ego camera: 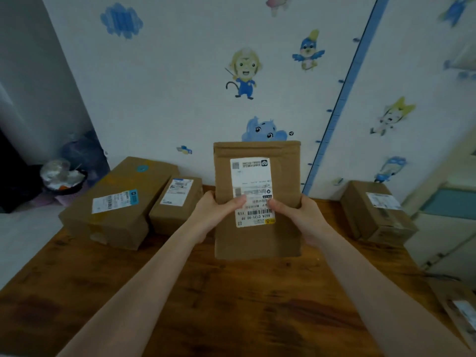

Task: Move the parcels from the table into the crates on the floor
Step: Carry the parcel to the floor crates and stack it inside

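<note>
Large parcel (113, 202) and small parcel (175, 202) sit left of the hands; left hand (219, 215) and right hand (300, 217) grip the flat parcel (257, 243) upright between them over the tabletop (206, 300), thumbs on its label (251, 173), so it may slip.

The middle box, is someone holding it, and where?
Yes. Left hand grips the parcel by its left edge, right hand by its right edge, thumbs on the label.

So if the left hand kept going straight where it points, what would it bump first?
The left hand already grips the upright parcel, so that comes first. Carried along together, they would probably reach the stickered wall behind the table; depth is unclear.
</note>
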`<state>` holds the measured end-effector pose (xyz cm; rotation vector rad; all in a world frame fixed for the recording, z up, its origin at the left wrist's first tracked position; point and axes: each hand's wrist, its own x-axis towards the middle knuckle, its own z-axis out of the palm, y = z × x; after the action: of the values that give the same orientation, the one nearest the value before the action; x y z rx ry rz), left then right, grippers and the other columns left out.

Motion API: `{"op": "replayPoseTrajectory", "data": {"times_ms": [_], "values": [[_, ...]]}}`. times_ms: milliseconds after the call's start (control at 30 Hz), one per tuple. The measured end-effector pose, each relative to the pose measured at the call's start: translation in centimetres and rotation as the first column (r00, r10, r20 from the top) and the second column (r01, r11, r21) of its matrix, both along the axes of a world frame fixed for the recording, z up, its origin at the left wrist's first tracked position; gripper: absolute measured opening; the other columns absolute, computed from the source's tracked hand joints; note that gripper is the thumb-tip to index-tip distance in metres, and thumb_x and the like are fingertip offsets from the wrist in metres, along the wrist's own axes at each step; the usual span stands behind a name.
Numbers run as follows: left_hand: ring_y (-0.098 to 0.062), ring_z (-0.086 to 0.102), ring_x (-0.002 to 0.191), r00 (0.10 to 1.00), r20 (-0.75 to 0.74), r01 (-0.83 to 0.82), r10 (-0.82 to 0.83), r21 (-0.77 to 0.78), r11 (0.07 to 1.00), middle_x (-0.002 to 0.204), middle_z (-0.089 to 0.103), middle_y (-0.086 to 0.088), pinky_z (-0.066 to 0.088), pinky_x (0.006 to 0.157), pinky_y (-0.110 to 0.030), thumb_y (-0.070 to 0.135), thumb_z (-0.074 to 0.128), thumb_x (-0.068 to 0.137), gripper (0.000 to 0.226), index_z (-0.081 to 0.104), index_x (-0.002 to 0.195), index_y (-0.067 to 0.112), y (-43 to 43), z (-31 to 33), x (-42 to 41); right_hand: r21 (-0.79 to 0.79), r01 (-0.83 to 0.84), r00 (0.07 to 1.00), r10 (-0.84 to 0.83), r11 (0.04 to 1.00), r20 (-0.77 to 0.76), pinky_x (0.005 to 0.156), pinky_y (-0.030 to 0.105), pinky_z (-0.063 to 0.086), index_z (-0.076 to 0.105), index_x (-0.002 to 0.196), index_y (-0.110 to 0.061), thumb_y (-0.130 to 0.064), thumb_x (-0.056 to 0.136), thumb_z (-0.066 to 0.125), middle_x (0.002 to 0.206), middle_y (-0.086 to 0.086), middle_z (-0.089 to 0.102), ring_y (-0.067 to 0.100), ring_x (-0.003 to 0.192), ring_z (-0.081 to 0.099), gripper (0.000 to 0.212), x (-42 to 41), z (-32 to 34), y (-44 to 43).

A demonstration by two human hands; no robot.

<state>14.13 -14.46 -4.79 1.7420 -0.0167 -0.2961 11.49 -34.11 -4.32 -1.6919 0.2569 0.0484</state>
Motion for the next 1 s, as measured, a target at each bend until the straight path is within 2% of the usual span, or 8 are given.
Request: {"op": "replayPoseTrajectory", "data": {"times_ms": [67,200,333,433,667,800,900,1000], "values": [[-0.005,0.061,0.099,0.998,0.06,0.013,-0.013,0.005,1.0,0.109,0.064,0.013,0.049,0.089,-0.029,0.042,0.076,0.075,0.04,0.057,0.11,0.037,-1.0,0.3,-1.2,-0.035,-0.021,1.0,0.021,0.999,0.008,0.084,0.033,0.051,0.052,0.121,-0.016,-0.034,0.064,0.082,0.112,0.0,0.065,0.016,0.102,0.062,0.067,-0.9,0.2,-1.1],[-0.013,0.061,0.106,0.997,0.073,0.0,-0.003,0.047,0.999,0.119,0.065,0.004,0.047,0.097,-0.037,0.034,0.078,0.073,0.063,0.053,0.129,0.022,-2.9,0.1,-3.1,0.058,-0.003,1.0,0.003,0.998,0.003,0.075,0.027,0.052,0.06,0.11,-0.016,-0.041,0.071,0.077,0.104,-0.001,0.069,0.014,0.095,0.065,0.05,-2.2,1.2,-2.7],[-0.005,0.061,0.097,0.995,0.1,-0.004,0.0,0.042,0.999,0.111,0.065,0.009,0.048,0.079,-0.023,0.037,0.076,0.076,0.055,0.055,0.124,0.022,-3.7,0.5,-4.0,0.061,0.031,0.997,-0.035,0.998,0.068,0.093,0.039,0.051,0.055,0.117,-0.022,-0.045,0.066,0.076,0.11,-0.002,0.067,0.017,0.101,0.064,0.06,-3.2,1.1,-3.3],[0.001,0.06,0.086,0.994,0.112,-0.012,0.01,0.023,1.0,0.096,0.064,0.014,0.045,0.067,-0.017,0.039,0.07,0.081,0.04,0.059,0.117,0.025,-4.2,1.3,-4.2,0.106,0.008,0.998,-0.015,0.994,0.067,0.092,0.039,0.051,0.057,0.103,-0.026,-0.031,0.075,0.075,0.103,-0.002,0.068,0.016,0.097,0.065,0.033,-3.8,0.9,-4.0],[-0.013,0.063,0.102,0.993,0.119,-0.002,0.002,0.002,1.0,0.115,0.066,0.003,0.05,0.088,-0.034,0.032,0.069,0.084,0.047,0.054,0.126,0.02,-5.1,1.3,-4.2,0.067,0.083,0.989,-0.091,0.994,0.117,0.083,0.033,0.054,0.055,0.111,-0.02,-0.034,0.075,0.076,0.105,0.0,0.067,0.016,0.096,0.065,0.044,-3.6,2.0,-4.5],[-0.009,0.063,0.096,0.989,0.147,-0.008,0.003,0.034,0.999,0.103,0.067,0.008,0.051,0.081,-0.027,0.029,0.073,0.081,0.033,0.062,0.111,0.022,-5.2,1.8,-3.6,0.075,0.105,0.978,-0.116,0.992,0.171,0.084,0.035,0.053,0.057,0.104,-0.023,-0.025,0.077,0.075,0.103,0.0,0.068,0.018,0.096,0.065,0.033,-3.9,2.1,-4.4],[-0.004,0.064,0.09,0.982,0.19,-0.004,-0.005,0.051,0.999,0.093,0.067,0.013,0.05,0.074,-0.02,0.033,0.072,0.081,0.015,0.064,0.093,0.031,-4.9,2.3,-3.2,0.085,0.09,0.981,-0.103,0.992,0.163,0.072,0.026,0.052,0.052,0.112,-0.018,-0.024,0.076,0.076,0.102,-0.002,0.065,0.014,0.093,0.064,0.043,-3.7,2.8,-4.3],[-0.007,0.065,0.092,0.969,0.246,-0.001,-0.02,0.084,0.996,0.09,0.067,0.014,0.049,0.075,-0.019,0.031,0.071,0.083,0.01,0.064,0.09,0.032,-5.0,2.6,-2.9,0.084,0.09,0.982,-0.103,0.992,0.157,0.07,0.023,0.05,0.052,0.113,-0.019,-0.024,0.075,0.077,0.105,-0.002,0.065,0.012,0.095,0.063,0.046,-3.4,3.3,-4.3]]}}
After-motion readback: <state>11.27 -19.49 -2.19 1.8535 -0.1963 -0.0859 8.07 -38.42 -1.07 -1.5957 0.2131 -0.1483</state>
